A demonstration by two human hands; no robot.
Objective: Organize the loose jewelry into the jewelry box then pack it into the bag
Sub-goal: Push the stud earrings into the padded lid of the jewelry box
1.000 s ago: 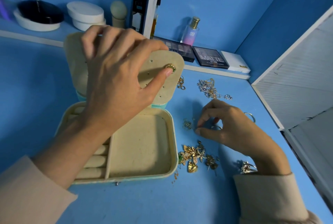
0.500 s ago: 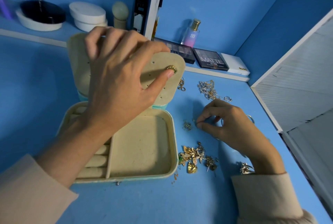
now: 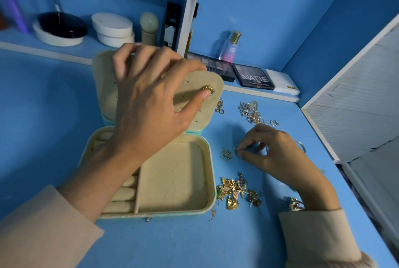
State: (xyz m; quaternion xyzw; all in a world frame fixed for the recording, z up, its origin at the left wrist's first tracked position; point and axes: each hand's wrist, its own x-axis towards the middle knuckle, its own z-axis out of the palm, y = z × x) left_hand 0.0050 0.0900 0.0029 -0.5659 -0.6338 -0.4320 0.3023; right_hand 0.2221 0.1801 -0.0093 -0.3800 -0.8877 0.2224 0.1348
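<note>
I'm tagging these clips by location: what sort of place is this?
Probably a vanity or dressing table at home: a perfume bottle, a MATTE eyeshadow palette and round white containers sit on the blue shelf behind an open jewelry box.

left hand (image 3: pixel 149 106) gripping, right hand (image 3: pixel 274 155) — pinching

blue table (image 3: pixel 43 116) in front of the white post (image 3: pixel 188 19), blue walls (image 3: pixel 269 9) behind the post, low blue shelf (image 3: pixel 90 48) left of the post, white slatted panel (image 3: pixel 356 99) far right of the post, dim light
</note>
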